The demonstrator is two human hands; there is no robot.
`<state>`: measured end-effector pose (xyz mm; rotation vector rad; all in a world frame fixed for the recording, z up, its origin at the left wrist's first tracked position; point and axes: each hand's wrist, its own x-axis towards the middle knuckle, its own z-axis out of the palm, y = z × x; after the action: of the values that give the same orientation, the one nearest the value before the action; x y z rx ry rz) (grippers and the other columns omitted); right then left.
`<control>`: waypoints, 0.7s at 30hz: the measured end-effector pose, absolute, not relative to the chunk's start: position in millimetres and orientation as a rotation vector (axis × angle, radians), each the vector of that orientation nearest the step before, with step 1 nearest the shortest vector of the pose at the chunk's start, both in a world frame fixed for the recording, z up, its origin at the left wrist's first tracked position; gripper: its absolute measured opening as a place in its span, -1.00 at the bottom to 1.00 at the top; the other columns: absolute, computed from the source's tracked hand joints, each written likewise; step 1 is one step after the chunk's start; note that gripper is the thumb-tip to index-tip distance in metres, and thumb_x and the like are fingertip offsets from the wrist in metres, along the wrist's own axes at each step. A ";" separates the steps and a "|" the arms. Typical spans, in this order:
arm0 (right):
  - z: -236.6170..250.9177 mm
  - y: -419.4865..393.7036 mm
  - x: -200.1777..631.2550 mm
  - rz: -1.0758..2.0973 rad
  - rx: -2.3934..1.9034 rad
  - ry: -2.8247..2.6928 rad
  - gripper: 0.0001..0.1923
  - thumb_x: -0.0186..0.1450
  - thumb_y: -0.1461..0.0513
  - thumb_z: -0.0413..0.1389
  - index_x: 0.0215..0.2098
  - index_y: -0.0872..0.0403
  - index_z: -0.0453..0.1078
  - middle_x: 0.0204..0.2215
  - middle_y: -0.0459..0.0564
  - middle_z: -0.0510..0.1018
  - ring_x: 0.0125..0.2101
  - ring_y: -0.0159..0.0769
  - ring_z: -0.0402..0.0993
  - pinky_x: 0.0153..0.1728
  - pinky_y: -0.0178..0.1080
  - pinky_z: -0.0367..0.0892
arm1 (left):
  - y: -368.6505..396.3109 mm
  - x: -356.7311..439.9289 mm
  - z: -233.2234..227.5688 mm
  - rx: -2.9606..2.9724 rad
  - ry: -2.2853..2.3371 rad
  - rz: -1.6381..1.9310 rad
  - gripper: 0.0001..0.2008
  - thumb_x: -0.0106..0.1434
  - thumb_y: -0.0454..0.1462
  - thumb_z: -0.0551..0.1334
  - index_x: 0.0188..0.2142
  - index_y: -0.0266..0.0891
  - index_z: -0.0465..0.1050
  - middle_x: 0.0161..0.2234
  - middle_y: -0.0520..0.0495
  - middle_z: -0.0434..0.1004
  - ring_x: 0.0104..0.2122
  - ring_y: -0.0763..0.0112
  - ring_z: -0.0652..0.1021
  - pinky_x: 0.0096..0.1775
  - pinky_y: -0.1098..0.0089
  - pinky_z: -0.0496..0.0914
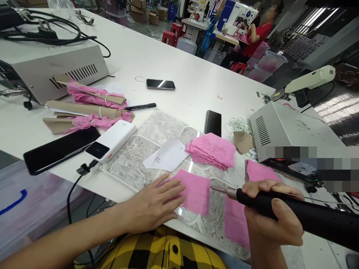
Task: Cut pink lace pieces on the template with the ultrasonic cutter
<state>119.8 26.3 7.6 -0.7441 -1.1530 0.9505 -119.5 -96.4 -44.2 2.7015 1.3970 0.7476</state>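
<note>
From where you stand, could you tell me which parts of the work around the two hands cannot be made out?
- Head view: the pink lace piece is partly covered by the left hand.
- The black hot-cutter handle runs off the right edge; the right hand hides its grip.
- The writing on the white paper slip is too small to read.
- A blurred band masks the front of the grey metal box.

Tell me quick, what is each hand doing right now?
Left hand: open, lying flat, pressing down the pink lace piece.
Right hand: closed in a grip round the black-handled hot tool, its metal tip at the lace's edge.
</note>
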 end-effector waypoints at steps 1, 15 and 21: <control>8.1 26.2 120.7 0.949 -0.749 -1.153 -0.89 -0.05 0.27 0.06 -0.49 0.08 0.30 -0.53 -0.14 0.36 -0.67 -0.39 0.32 -0.66 -0.23 0.27 | -99.3 -120.9 -44.0 2.686 1.401 0.755 -0.62 0.41 -0.15 0.12 0.13 -0.28 0.37 0.18 -0.14 0.38 0.24 0.18 0.31 0.33 0.09 -0.01; 3.5 28.3 116.6 0.937 -0.751 -1.165 -0.87 -0.06 0.27 0.04 -0.48 0.09 0.32 -0.53 -0.14 0.38 -0.68 -0.38 0.32 -0.65 -0.21 0.29 | -107.6 -128.4 -38.7 2.625 1.390 0.703 -0.57 0.35 -0.22 0.20 0.18 -0.26 0.30 0.19 -0.16 0.37 0.29 0.22 0.21 0.33 0.08 0.01; 3.0 29.3 120.1 0.948 -0.744 -1.187 -0.89 -0.05 0.28 0.06 -0.50 0.09 0.32 -0.54 -0.14 0.38 -0.67 -0.37 0.33 -0.64 -0.20 0.29 | -109.1 -128.9 -39.9 2.622 1.405 0.681 -0.58 0.36 -0.19 0.19 0.17 -0.26 0.32 0.19 -0.14 0.37 0.28 0.21 0.25 0.33 0.09 0.01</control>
<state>120.1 29.3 3.0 -0.7441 -1.1868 0.9478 -128.9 -109.1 -39.9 2.6223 1.4046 0.6812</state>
